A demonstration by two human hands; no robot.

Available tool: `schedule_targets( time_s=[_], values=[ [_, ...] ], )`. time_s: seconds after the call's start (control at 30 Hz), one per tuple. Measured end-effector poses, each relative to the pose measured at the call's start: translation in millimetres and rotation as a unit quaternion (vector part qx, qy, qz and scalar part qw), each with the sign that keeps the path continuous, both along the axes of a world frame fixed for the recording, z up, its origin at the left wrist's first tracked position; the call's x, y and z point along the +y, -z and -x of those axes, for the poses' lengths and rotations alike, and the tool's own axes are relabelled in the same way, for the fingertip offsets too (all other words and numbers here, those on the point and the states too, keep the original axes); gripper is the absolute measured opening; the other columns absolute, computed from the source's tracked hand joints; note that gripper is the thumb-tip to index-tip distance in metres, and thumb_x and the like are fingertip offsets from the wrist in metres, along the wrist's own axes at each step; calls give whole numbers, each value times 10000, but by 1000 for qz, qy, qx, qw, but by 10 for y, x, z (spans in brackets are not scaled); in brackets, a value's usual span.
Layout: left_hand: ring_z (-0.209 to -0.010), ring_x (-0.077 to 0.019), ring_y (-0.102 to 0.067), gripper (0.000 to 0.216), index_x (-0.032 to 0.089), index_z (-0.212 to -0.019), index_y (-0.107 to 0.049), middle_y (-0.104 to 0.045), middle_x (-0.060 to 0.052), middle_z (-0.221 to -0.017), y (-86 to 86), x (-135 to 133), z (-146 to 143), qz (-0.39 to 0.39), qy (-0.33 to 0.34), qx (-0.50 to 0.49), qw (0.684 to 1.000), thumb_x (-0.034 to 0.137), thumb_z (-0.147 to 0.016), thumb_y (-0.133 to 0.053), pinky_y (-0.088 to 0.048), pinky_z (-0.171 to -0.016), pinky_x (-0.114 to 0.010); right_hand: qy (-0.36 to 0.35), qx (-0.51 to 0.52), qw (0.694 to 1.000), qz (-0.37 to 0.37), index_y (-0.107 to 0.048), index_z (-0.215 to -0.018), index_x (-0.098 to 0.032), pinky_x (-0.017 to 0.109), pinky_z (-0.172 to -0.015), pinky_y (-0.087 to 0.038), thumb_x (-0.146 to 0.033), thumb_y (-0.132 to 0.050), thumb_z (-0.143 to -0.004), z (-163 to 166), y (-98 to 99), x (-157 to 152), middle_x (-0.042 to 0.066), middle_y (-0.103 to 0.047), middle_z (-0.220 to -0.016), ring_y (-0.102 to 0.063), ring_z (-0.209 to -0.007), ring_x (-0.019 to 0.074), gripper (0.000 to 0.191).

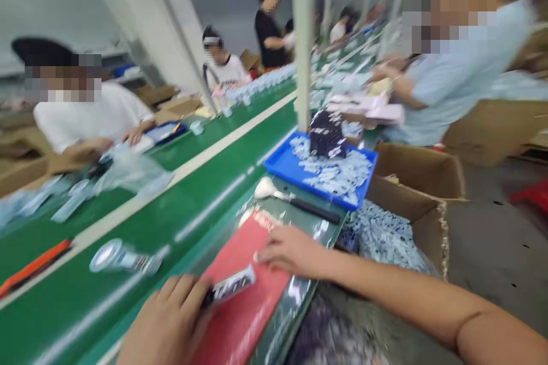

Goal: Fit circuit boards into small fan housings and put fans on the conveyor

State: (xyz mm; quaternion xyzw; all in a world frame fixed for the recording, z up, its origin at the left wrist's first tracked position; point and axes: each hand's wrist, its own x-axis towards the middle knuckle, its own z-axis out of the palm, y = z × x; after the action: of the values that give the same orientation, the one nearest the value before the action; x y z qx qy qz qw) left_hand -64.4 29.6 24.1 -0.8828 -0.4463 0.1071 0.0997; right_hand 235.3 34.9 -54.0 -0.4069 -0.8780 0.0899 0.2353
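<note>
A red flat booklet [244, 302] lies in front of me on a clear plastic sheet at the edge of the green conveyor [141, 228]. My left hand [169, 322] is closed on a small dark and silver part [229, 288] that rests on the booklet. My right hand [295, 251] lies on the booklet's upper right edge, fingers together and pressed flat. A silver bagged item [124, 259] lies on the belt to the left of my hands.
A blue tray [282, 166] with several pale small parts and a dark block stands beyond my hands, a white-headed brush [295, 199] before it. An open cardboard box [422, 205] of bagged parts sits to the right. Other people work along both sides of the belt.
</note>
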Motion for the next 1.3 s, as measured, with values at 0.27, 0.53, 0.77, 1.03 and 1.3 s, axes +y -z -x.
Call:
schedule_targets(
  time_s=[0.27, 0.53, 0.77, 1.03, 1.3],
  values=[
    [-999, -288, -617, 410, 226, -1248, -663, -677, -97, -1089, 131, -284, -350, 32, -41, -163, 985, 360, -874, -765, -557, -850, -443, 104, 27, 986, 124, -700, -977, -189, 316, -726, -437, -287, -620, -966, -23, -291, 7, 80, -689, -980, -625, -836, 205, 127],
    [-1084, -241, -622, 247, 221, -1168, -630, -689, -78, -1141, 148, -377, -231, 78, -21, -406, 910, 305, -943, -684, -535, -937, -432, -37, 23, 998, 44, -699, -974, -167, 308, -673, -403, -216, -498, -964, 521, -533, -217, 69, -672, -880, -591, -779, 194, 207],
    [-903, -199, -636, 42, 206, -971, -689, -696, -41, -936, 176, -389, -324, 81, -61, -433, 896, 215, -956, -651, -529, -808, -356, -49, 66, 994, 69, -692, -908, -180, 359, -753, -475, -261, -499, -998, 534, -386, -172, 78, -656, -907, -614, -855, 224, 227],
    [-991, -221, -679, 16, 211, -932, -685, -720, -66, -1025, 131, -545, -351, 69, -37, -413, 907, 220, -928, -697, -579, -852, -382, -64, 159, 939, 297, -648, -1257, -229, 456, -982, -537, -350, -588, -957, 447, -199, -165, 102, -707, -1276, -670, -1146, 263, 330],
    [-1178, -307, -671, 195, 204, -1149, -682, -764, -108, -1149, 205, -740, -431, 70, -59, -371, 924, 232, -985, -580, -563, -1020, -543, -118, 72, 971, 195, -651, -1303, -186, 529, -996, -493, -248, -482, -1006, 448, -224, -336, 135, -712, -1245, -634, -1147, 303, 347]
  ],
)
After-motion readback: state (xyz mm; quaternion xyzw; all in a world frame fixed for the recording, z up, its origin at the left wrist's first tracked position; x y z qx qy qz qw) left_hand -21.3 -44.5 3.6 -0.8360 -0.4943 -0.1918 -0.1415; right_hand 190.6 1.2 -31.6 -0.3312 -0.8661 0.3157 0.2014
